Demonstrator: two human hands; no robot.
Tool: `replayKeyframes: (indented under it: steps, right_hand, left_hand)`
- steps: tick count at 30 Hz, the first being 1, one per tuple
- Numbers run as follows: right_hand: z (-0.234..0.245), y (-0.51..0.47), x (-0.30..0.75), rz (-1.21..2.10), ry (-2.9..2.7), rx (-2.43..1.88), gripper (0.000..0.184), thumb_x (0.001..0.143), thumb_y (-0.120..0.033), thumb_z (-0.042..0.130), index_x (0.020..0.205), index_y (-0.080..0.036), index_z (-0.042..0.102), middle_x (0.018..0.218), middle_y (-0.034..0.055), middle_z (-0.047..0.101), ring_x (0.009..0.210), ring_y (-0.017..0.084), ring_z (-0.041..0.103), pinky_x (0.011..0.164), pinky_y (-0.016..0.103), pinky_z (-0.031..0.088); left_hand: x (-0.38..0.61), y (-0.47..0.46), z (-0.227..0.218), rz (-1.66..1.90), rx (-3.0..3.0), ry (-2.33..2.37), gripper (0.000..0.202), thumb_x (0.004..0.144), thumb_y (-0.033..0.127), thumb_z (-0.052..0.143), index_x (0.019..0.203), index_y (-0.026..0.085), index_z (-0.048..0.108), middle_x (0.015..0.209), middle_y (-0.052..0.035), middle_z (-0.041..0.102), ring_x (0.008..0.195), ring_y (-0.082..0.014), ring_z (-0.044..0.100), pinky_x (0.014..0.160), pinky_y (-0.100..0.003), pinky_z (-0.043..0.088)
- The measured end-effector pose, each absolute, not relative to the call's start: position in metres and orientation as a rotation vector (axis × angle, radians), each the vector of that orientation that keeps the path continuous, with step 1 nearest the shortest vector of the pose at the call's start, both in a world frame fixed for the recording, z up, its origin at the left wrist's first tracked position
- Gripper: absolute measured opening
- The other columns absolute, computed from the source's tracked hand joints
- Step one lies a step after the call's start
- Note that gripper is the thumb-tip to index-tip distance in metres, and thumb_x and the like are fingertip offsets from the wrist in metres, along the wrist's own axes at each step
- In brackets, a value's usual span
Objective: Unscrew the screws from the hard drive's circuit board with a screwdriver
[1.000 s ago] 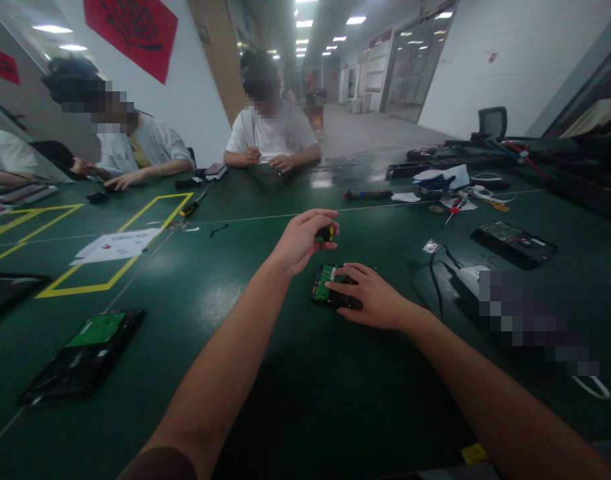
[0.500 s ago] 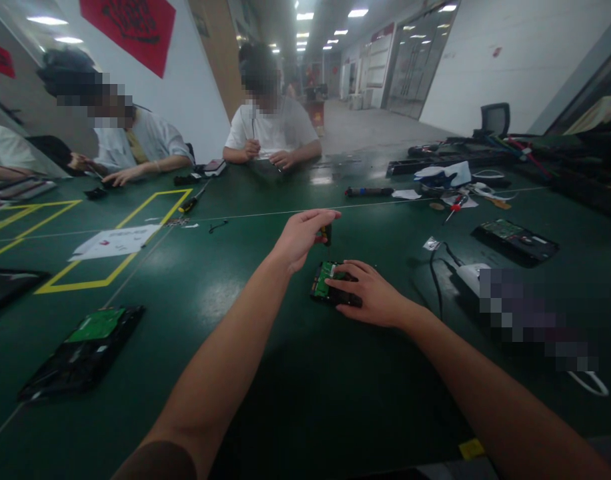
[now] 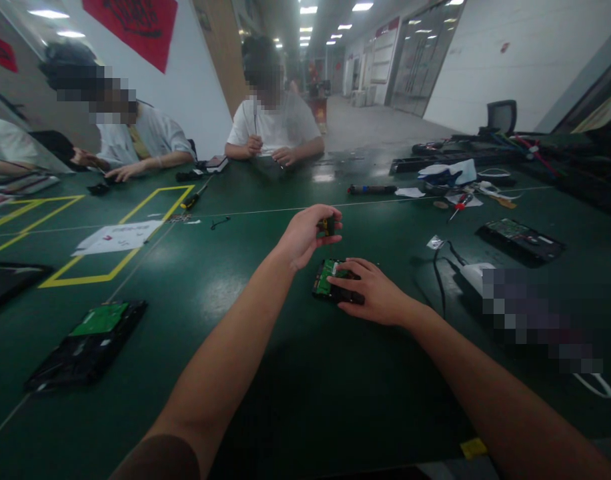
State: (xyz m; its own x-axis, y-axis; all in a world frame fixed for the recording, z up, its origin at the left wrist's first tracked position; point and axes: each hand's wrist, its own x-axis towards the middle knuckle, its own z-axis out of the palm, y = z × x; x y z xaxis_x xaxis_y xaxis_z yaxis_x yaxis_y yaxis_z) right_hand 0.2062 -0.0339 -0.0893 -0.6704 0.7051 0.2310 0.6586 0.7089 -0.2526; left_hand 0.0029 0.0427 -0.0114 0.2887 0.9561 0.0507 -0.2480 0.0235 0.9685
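**Left hand tightens on the stubby screwdriver above the drive**

Since half a second ago the left hand (image 3: 305,237) has curled its fingers in. Then the forefinger lay stretched out over the tool; now fingers and thumb pinch the stubby screwdriver (image 3: 328,225) from above and below. It is held off the counter (image 3: 265,373), just beyond the hard drive (image 3: 324,279). Its handle is dark with a touch of yellow (the tip cannot be made out).

The right hand (image 3: 373,293) has hardly shifted. It lies palm down with its fingers spread over the near and right part of the hard drive, pressing it flat to the counter. The green circuit board faces up and shows at the drive's left end. The drive sits in the middle of the counter, directly before the person, between the two forearms.

A second drive (image 3: 88,343), also board up, lies well apart to the near left, beside a yellow taped rectangle (image 3: 75,288) with a sheet of paper (image 3: 118,237) on its far edge. To the right a black cable (image 3: 438,273) runs to a white box (image 3: 473,275), and a third drive (image 3: 520,239) lies beyond them. A red-handled screwdriver (image 3: 458,205) rests among scraps further back. Two co-workers sit at the far side, their hands on the counter.
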Motion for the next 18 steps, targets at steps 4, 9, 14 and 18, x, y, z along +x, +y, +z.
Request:
replayKeyframes:
  steps: [4,9,14,18]
  right_hand:
    - [-0.09,-0.0338,0.2063,0.212,-2.6,-1.074,0.055,0.092,-0.045,0.069,0.144,-0.033,0.061,0.148,0.0098,0.051,0.142,0.039,0.042,0.118,0.064,0.033]
    - [-0.09,-0.0339,0.2065,0.206,-2.595,-1.067,0.055,0.092,-0.045,0.069,0.144,-0.033,0.061,0.148,0.0104,0.051,0.142,0.039,0.042,0.117,0.063,0.034]
    - [-0.0917,-0.0331,0.2066,0.212,-2.595,-1.056,0.055,0.091,-0.044,0.069,0.145,-0.033,0.06,0.148,0.0102,0.051,0.142,0.038,0.042,0.118,0.063,0.033]
    - [-0.0934,-0.0324,0.2065,0.196,-2.594,-1.056,0.056,0.091,-0.045,0.07,0.144,-0.032,0.061,0.148,0.0105,0.051,0.141,0.039,0.042,0.118,0.063,0.033]
  left_hand:
    - [-0.0018,0.0439,-0.0088,1.09,1.207,0.806,0.021,0.085,0.028,0.059,0.093,0.016,0.073,0.097,-0.0112,0.071,0.09,-0.0197,0.067,0.065,-0.029,0.059]
    - [-0.0019,0.042,-0.0067,1.085,1.146,0.704,0.016,0.084,0.02,0.06,0.097,0.019,0.069,0.09,-0.0072,0.069,0.086,-0.0182,0.068,0.074,-0.035,0.062]
    - [0.0007,0.0419,-0.0092,1.094,1.16,0.711,0.015,0.09,0.029,0.06,0.093,0.017,0.069,0.098,-0.0103,0.071,0.09,-0.0182,0.067,0.079,-0.035,0.061]
    - [0.0028,0.0413,-0.0105,1.108,1.211,0.737,0.019,0.086,0.032,0.068,0.095,0.016,0.074,0.108,-0.0112,0.071,0.092,-0.0172,0.063,0.066,-0.026,0.056]
